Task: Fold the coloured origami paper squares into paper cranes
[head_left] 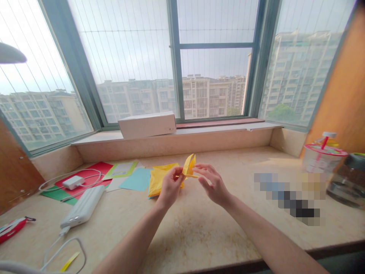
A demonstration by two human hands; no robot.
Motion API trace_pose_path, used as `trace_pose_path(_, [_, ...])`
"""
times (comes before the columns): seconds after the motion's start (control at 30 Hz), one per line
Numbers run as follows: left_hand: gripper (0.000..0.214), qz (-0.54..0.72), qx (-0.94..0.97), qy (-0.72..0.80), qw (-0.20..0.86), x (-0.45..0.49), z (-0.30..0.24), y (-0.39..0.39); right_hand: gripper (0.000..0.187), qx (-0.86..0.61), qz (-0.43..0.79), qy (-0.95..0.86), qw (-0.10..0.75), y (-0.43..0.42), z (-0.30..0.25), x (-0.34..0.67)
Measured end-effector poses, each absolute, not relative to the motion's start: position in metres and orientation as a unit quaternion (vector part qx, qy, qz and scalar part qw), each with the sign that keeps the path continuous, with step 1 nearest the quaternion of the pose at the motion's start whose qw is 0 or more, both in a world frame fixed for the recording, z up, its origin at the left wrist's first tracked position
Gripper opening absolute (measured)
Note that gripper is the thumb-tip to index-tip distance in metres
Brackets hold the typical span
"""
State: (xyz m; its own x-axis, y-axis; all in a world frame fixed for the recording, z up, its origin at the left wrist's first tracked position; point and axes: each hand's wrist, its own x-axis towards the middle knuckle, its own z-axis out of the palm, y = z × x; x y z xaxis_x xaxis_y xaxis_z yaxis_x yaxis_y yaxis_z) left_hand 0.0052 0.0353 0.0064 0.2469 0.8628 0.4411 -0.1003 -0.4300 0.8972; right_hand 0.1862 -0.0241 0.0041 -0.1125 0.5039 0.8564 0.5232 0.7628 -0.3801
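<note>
A small piece of folded yellow paper (188, 166) is held up in front of me, its upper part standing in a pointed flap. My left hand (171, 185) pinches its lower left side between thumb and fingers. To its right is my right hand (212, 183), fingers spread and the fingertips close to the paper's right edge; whether they touch it I cannot tell. Behind my left hand lies a crumpled yellow packet (159, 178) on the stone counter, partly covered by that hand.
Light blue paper (137, 180), red paper (99, 167) and green paper (58, 194) lie left. Nearer are a white power bank (82, 207), a charger (73, 182) with cable, and a red tool (13, 228). A white box (148, 125) sits on the sill; a lidded cup (323, 158) and dark jar (348, 182) stand right.
</note>
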Motion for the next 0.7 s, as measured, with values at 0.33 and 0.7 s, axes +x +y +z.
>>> trace_pose_path(0.33, [0.025,0.528,0.652,0.287,0.463,0.007,0.010,0.030,0.048,-0.342,0.042,-0.765,0.544,-0.025,0.003,0.186])
trace_pose_path(0.7, [0.040,0.476,0.655,0.249,0.531,0.009,0.017,0.017,0.015,-0.368,-0.018,-0.765,0.527,-0.019,-0.002,0.184])
